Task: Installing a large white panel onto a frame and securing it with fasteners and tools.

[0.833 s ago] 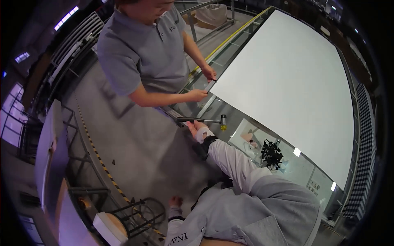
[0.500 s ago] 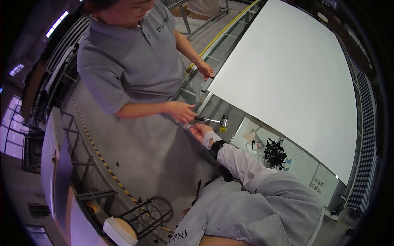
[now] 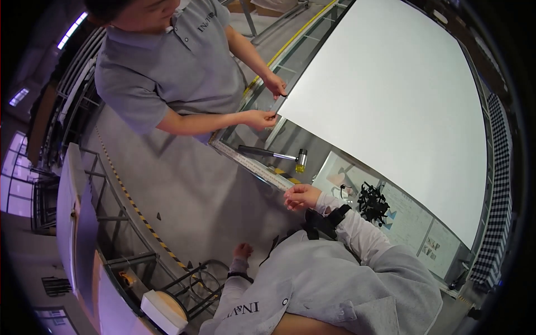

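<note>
My right hand [image 3: 302, 197] hovers at the near corner of the glass-topped table, fingers loosely bent and apart, holding nothing I can see. Down by my body hangs my left hand [image 3: 243, 250]; its fingers are too small to read. A mallet [image 3: 287, 156] with a dark grip, metal shaft and yellow face lies beyond my right hand, near the table's edge. Across the corner, a co-worker's two hands [image 3: 267, 114] are at a dark strip along the edge of a large white panel [image 3: 391, 111]. A bundle of black pieces [image 3: 373, 202] sits right of my right hand.
A white sheet with pictures [image 3: 410, 223] lies beside the black bundle. Checkered cloth [image 3: 497, 190] runs along the far right. A stool [image 3: 167, 312] and a metal-framed rack [image 3: 125, 259] stand lower left. Striped tape [image 3: 137, 209] crosses the floor.
My right hand has drawn back toward my body, and my left hand has come into view. The mallet now lies apart from the co-worker's near hand, which has moved up to the panel's edge.
</note>
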Available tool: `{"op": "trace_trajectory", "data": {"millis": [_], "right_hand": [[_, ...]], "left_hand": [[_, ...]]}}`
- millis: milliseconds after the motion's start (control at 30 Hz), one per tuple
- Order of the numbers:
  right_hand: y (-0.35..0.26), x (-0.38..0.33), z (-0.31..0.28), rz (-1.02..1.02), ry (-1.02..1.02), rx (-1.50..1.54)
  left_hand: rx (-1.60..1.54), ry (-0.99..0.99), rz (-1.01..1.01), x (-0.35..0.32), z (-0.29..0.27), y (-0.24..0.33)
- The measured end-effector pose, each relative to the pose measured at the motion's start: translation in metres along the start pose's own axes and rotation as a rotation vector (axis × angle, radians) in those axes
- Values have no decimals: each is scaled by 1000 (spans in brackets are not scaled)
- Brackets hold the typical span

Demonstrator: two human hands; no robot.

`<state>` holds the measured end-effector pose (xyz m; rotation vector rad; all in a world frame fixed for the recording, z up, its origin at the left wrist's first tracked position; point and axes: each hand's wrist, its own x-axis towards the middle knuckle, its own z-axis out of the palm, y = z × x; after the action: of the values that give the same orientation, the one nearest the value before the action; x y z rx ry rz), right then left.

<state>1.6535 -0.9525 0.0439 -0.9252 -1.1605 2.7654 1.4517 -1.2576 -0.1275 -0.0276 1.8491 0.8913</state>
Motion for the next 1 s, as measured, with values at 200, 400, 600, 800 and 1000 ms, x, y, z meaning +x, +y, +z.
{"op": "trace_trajectory", "data": {"millis": [200,400,600,800,1000], "right_hand": [[16,-27,-28,-45,170,70],[9,-29,-32,-48,178,324],[8,-30,-36,-25,149,337],[10,-28,-37,-31,129,338],[9,-28,-34,-39,147,318]], "left_hand": [[127,-53,-84,-12,18,12],[125,-33,-130,-14,15,-5],[197,-37,-92,-18,22,13],[220,-37,-58,-23,24,13],[197,-40,-82,-20,22,-5]]}}
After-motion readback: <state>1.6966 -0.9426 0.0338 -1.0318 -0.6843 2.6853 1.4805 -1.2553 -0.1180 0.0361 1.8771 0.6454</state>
